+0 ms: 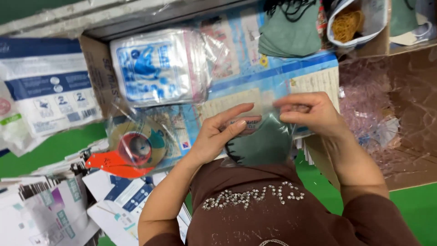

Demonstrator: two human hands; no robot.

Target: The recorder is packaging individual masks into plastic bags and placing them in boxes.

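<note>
Close to the person's chest, a dark green face mask (266, 146) sits inside a clear plastic bag (268, 116), held up between both hands over a cluttered table. The left hand (218, 134) grips the bag's left side, thumb and fingers pressed together on the film and on the mask's edge beneath. The right hand (312, 113) pinches the bag's top right edge, fingertips closed on the thin plastic. The mask hangs just below both sets of fingertips, its black-stitched edge curving toward the left thumb.

Beyond the fingertips lies a blue printed sheet (273, 77) on the table. Farther past them rests a stack of green masks (289, 32), with a bag of rubber bands (348, 23) beside it. Out past the left hand sits a bagged pack of blue-printed gloves (154, 68), and nearer the left wrist a red tape dispenser (127, 155) under clear wrap. Past the right hand, crumpled clear film (373, 109) fills a cardboard box (409, 168).

One risk, as a judgement: the film is slippery and both grips are light pinches, so the bag could slide free or the mask could bunch at the opening. Pulling the two hands apart too hard might tear the thin plastic.
</note>
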